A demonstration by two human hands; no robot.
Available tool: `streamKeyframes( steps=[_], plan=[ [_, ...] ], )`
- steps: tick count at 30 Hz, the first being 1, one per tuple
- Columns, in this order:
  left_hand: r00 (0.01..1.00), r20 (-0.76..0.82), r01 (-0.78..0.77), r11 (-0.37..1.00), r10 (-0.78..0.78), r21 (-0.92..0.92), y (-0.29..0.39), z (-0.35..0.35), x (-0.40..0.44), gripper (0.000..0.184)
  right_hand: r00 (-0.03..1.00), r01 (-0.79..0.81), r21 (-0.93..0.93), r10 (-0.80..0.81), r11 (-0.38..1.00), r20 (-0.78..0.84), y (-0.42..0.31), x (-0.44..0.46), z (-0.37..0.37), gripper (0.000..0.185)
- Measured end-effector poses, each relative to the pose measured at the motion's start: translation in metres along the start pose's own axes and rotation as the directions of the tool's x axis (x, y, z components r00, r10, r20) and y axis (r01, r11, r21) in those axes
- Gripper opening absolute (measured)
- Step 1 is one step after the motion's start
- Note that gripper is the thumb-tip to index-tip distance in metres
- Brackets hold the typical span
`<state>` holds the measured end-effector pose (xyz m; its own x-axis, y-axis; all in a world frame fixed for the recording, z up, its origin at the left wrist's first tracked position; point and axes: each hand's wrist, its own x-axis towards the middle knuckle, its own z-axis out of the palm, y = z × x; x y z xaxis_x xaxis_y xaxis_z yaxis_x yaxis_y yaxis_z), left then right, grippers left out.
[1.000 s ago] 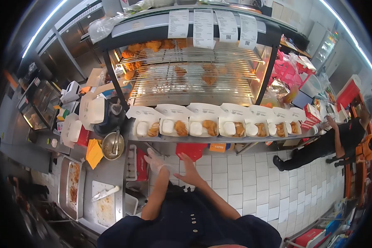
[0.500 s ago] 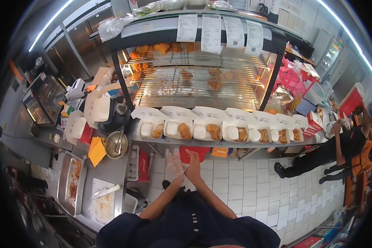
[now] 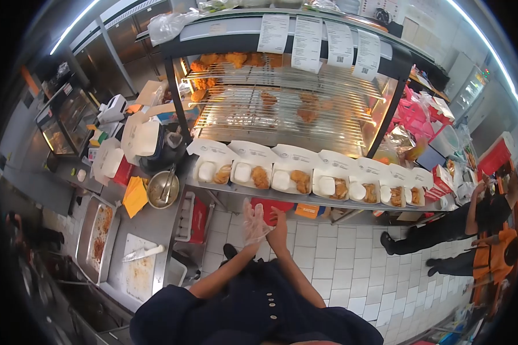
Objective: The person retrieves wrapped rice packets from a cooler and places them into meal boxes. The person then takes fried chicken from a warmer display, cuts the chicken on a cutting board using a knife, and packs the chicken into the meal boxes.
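Note:
My left hand (image 3: pixel 254 223) is held out over the floor in front of the counter, inside a loose clear plastic glove. Its fingers are stretched out and hold nothing. My bare right hand (image 3: pixel 278 230) is beside it with bent fingers, pinching the glove's loose edge near the left wrist. Ahead of both hands, a row of several open white meal boxes (image 3: pixel 292 179) lines the counter, each holding a white wrapped portion and a piece of fried chicken (image 3: pixel 299 181).
A heated display case (image 3: pixel 282 109) with fried chicken stands behind the boxes, receipts (image 3: pixel 307 43) hanging on it. At left are a metal bowl (image 3: pixel 157 198), a steel tray (image 3: pixel 87 241) and a knife (image 3: pixel 144 252) on a cutting board (image 3: pixel 137 276). Two people stand at right.
My view has shifted slightly, so the counter appears tilted. The right hand has moved a little away from the left wrist, toward the right, with its fingers more bent.

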<state>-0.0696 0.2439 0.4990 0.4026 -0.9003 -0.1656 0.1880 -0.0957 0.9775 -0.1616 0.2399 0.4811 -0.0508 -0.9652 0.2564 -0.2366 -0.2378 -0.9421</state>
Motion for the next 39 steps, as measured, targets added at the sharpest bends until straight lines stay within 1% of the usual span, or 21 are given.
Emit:
streamKeyframes(
  steps=[4, 6, 7, 10, 11, 12, 13, 14, 15, 16, 17, 19, 22, 24, 27, 31, 32, 34, 37, 38, 39],
  plan=[
    [0.996, 0.020, 0.086, 0.992, -0.084, -0.091, 0.020, 0.011, -0.013, 0.072, 1.000, 0.014, 0.005, -0.014, 1.000, 0.001, -0.006, 0.000, 0.001, 0.066],
    [0.990, -0.050, -0.128, 0.992, 0.128, 0.003, 0.011, 0.013, -0.008, 0.073, 0.999, 0.032, 0.040, -0.032, 0.999, -0.003, -0.005, 0.001, 0.006, 0.064],
    [0.990, -0.052, -0.128, 0.992, 0.128, 0.006, 0.007, 0.010, -0.005, 0.073, 1.000, 0.031, 0.043, -0.031, 0.999, -0.002, -0.005, 0.002, 0.007, 0.064],
    [0.994, 0.000, -0.108, 0.971, 0.111, 0.214, 0.001, -0.005, 0.003, 0.067, 1.000, -0.012, 0.058, 0.012, 0.998, -0.006, -0.005, 0.003, 0.007, 0.062],
    [0.899, 0.105, -0.340, 0.530, 0.424, 0.776, -0.001, -0.012, 0.007, 0.064, 1.000, -0.011, 0.038, 0.011, 0.999, -0.012, -0.004, 0.005, 0.006, 0.061],
    [0.741, 0.385, -0.327, -0.206, 0.550, 0.922, -0.004, -0.019, 0.008, 0.061, 1.000, -0.014, 0.017, 0.014, 1.000, -0.016, -0.003, 0.002, 0.006, 0.061],
    [0.743, 0.390, -0.328, -0.212, 0.545, 0.921, -0.009, -0.019, 0.011, 0.061, 1.000, -0.021, 0.021, 0.021, 1.000, -0.018, -0.002, -0.001, 0.008, 0.061],
    [0.904, 0.072, -0.290, 0.482, 0.422, 0.827, -0.016, -0.014, 0.016, 0.060, 0.999, -0.043, 0.023, 0.043, 0.999, -0.017, -0.002, -0.001, 0.008, 0.060],
    [0.965, -0.011, -0.200, 0.758, 0.263, 0.621, -0.021, -0.014, 0.019, 0.060, 0.998, -0.062, 0.024, 0.062, 0.998, -0.015, -0.001, 0.000, 0.008, 0.059],
    [0.991, -0.094, -0.057, 0.936, 0.096, 0.347, -0.026, -0.015, 0.022, 0.060, 0.998, -0.061, 0.025, 0.061, 0.998, -0.016, -0.001, 0.000, 0.007, 0.059],
    [0.971, 0.043, -0.214, 0.780, 0.235, 0.588, -0.028, -0.021, 0.020, 0.062, 0.999, -0.029, 0.020, 0.030, 0.999, -0.021, -0.001, 0.000, 0.007, 0.059],
    [0.923, 0.211, -0.362, 0.543, 0.322, 0.758, -0.035, -0.027, 0.019, 0.063, 1.000, -0.002, 0.015, 0.002, 1.000, -0.027, 0.001, -0.003, 0.006, 0.060],
    [0.971, 0.155, -0.238, 0.714, 0.182, 0.658, -0.029, -0.023, 0.013, 0.069, 0.997, -0.072, 0.024, 0.072, 0.997, 0.007, 0.007, -0.007, 0.006, 0.061],
    [0.842, 0.338, -0.454, 0.213, 0.419, 0.865, -0.028, -0.019, 0.010, 0.071, 0.992, -0.118, 0.087, 0.121, 0.989, -0.023, 0.017, -0.009, 0.009, 0.063],
    [0.872, 0.383, -0.453, 0.209, 0.305, 0.867, -0.028, -0.020, 0.012, 0.074, 0.991, -0.132, 0.056, 0.134, 0.990, -0.023, 0.028, -0.013, 0.008, 0.062],
    [0.881, 0.387, -0.455, 0.264, 0.272, 0.851, -0.048, -0.020, 0.016, 0.069, 0.993, -0.101, 0.097, 0.106, 0.990, -0.050, 0.041, -0.019, 0.008, 0.060],
    [0.950, 0.246, -0.312, 0.615, 0.192, 0.725, -0.050, -0.018, 0.016, 0.065, 0.991, -0.121, 0.101, 0.125, 0.988, -0.039, 0.042, -0.020, 0.007, 0.060],
    [0.987, 0.143, -0.129, 0.866, 0.068, 0.483, -0.053, -0.016, 0.018, 0.060, 0.990, -0.131, 0.110, 0.136, 0.985, -0.032, 0.046, -0.021, 0.006, 0.059],
    [0.983, 0.174, -0.136, 0.872, 0.059, 0.471, -0.048, -0.019, 0.018, 0.051, 0.993, -0.114, 0.041, 0.115, 0.993, -0.023, 0.045, -0.021, 0.005, 0.058],
    [0.949, 0.275, -0.309, 0.629, 0.153, 0.713, -0.048, -0.023, 0.017, 0.049, 0.993, -0.111, 0.052, 0.112, 0.992, -0.024, 0.046, -0.021, 0.006, 0.058],
    [0.925, 0.337, -0.379, 0.471, 0.175, 0.796, -0.049, -0.025, 0.016, 0.048, 0.994, -0.108, 0.063, 0.110, 0.992, -0.023, 0.046, -0.023, 0.006, 0.058]
  ],
)
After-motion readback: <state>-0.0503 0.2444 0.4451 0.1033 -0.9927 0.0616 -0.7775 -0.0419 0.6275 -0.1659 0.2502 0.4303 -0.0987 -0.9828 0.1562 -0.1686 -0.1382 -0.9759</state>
